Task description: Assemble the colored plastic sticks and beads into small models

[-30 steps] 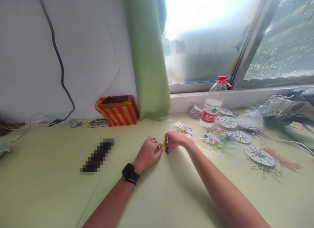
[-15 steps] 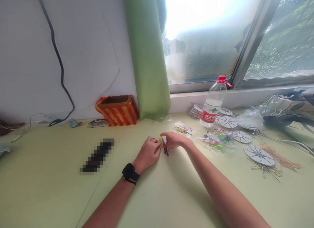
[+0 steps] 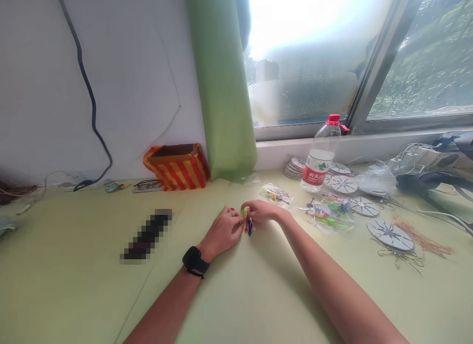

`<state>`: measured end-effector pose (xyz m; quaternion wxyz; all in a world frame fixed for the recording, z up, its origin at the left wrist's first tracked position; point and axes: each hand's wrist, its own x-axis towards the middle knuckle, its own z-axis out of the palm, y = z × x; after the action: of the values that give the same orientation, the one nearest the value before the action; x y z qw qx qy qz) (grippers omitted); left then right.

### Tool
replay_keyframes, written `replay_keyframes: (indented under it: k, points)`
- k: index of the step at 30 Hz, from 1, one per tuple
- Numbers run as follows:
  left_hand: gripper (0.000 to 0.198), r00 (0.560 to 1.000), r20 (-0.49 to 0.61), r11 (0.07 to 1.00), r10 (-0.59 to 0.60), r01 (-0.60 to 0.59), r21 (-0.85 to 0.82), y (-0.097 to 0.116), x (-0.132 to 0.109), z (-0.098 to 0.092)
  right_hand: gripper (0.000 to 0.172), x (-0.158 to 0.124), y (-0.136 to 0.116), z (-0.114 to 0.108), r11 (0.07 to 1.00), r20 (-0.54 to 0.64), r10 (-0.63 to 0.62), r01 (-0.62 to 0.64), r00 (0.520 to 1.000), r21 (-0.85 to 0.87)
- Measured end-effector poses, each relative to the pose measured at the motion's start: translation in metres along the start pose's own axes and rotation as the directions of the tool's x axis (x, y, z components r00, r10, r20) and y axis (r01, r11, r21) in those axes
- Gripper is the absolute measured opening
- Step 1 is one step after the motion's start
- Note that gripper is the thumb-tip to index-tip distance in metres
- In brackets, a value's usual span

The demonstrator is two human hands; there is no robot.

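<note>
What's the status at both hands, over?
Right hand holds small, slender red, blue and yellow-green pieces. Left hand close at their side, grip unclear. Clear plastic bag of multicoloured pieces beyond right hand, not between the hands.

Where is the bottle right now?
In the head view, the bottle stands right of centre, in front of the window, just right of a small stack of discs and beyond the right hand.
</note>
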<state>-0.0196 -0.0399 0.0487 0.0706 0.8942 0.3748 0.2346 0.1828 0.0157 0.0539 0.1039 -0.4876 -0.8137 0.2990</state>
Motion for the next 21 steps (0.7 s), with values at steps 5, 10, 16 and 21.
replay_keyframes:
  k: [5,10,16,21]
  points:
    - [0.023,1.000,0.008,1.000,0.001,-0.001,0.010,-0.002,0.000,-0.001,0.021,0.007,0.007,0.004,0.997,-0.111,0.052,-0.058,0.992,-0.048]
    - [0.026,1.000,0.004,1.000,-0.005,0.005,0.019,-0.003,0.000,-0.002,0.014,0.008,0.013,0.006,0.992,-0.154,0.092,-0.105,0.984,-0.075]
    - [0.025,0.999,-0.019,0.998,-0.035,0.036,0.055,0.000,0.001,-0.003,0.011,0.007,0.013,0.001,0.993,-0.104,0.094,-0.101,0.990,-0.067]
    - [0.028,0.999,0.014,0.996,-0.051,0.050,0.071,0.000,0.001,-0.003,0.014,0.006,-0.002,0.005,0.999,-0.087,0.044,-0.044,0.995,-0.006]
